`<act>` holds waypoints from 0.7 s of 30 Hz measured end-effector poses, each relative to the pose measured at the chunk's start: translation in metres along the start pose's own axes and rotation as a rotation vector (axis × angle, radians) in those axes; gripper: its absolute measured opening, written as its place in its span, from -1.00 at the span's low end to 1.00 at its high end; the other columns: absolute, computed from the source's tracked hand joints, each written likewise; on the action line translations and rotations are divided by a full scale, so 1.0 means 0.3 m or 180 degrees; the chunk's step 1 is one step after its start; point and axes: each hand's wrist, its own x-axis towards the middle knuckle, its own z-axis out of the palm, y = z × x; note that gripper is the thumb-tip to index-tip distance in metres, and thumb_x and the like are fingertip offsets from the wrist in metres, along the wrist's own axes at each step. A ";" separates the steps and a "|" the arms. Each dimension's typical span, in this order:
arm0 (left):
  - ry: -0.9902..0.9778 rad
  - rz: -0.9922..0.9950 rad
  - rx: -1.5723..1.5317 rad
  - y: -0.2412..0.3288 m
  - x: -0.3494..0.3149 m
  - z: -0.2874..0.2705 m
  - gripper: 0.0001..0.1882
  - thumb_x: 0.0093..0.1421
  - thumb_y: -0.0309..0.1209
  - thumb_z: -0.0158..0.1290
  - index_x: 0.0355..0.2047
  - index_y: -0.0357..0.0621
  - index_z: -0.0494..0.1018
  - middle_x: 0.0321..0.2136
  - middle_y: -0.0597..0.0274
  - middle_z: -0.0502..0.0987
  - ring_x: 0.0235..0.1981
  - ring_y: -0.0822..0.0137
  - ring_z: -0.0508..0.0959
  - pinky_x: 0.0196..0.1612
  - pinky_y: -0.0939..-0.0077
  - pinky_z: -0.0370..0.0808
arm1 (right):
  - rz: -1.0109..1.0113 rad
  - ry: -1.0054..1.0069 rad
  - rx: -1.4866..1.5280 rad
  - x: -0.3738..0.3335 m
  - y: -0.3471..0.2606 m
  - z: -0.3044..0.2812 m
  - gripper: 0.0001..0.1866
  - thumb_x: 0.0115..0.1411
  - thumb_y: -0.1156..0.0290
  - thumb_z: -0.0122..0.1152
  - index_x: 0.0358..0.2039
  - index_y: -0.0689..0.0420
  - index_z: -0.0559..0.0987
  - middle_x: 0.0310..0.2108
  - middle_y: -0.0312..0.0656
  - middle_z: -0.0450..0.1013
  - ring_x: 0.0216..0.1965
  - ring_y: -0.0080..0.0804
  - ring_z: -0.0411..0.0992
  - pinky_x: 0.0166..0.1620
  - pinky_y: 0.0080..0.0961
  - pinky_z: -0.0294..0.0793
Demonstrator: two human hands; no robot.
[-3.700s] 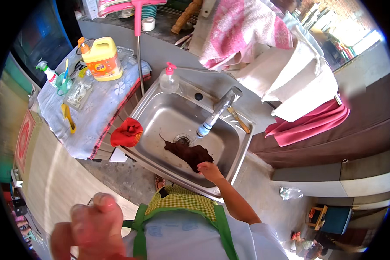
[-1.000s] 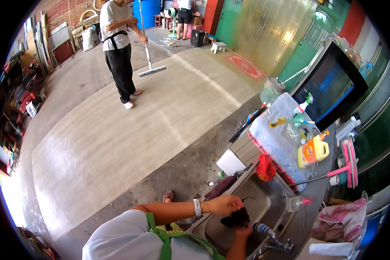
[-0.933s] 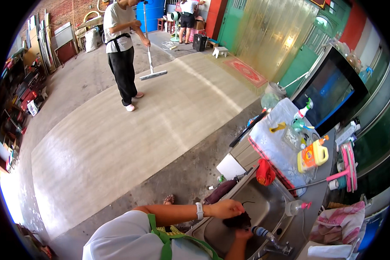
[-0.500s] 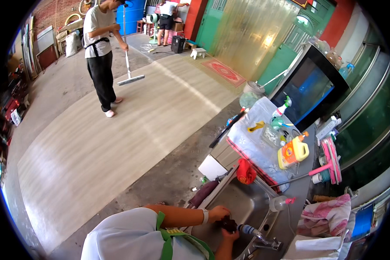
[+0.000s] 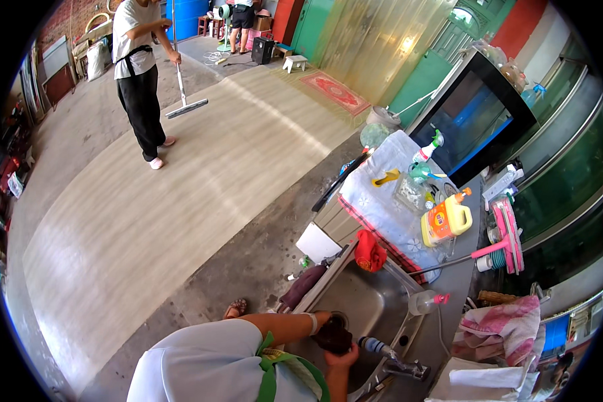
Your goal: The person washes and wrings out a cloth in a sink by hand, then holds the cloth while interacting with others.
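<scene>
Dark cloth [image 5: 333,337] has shifted slightly from the tap [image 5: 375,346] to its nine o'clock in the sink [image 5: 372,295], held by the right hand [image 5: 342,358], left hand's [image 5: 324,316] grip hidden, so slack fingers could drop it, blocking the drain [image 5: 342,315] at twelve o'clock

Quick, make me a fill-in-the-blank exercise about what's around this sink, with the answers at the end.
1. The hand nearer the tap, touching the dark cloth, is the person's ____ one.
2. The bundle at the sink's edge is mainly coloured ____.
3. The jug's pump is coloured ____.

Missing words: right; red; orange.
</scene>
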 end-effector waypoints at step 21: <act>0.1125 0.2250 0.4303 -0.124 -0.233 0.123 -0.80 -0.12 -0.49 0.04 -0.41 -0.15 0.36 -0.42 -0.02 0.48 -0.41 -0.01 0.48 -0.40 0.24 0.42 | -0.3843 0.0796 -0.3677 0.082 0.113 -0.061 -0.75 0.08 0.32 0.10 -0.51 0.28 0.38 -0.52 -0.11 0.33 -0.47 -0.31 0.30 -0.37 -0.42 0.32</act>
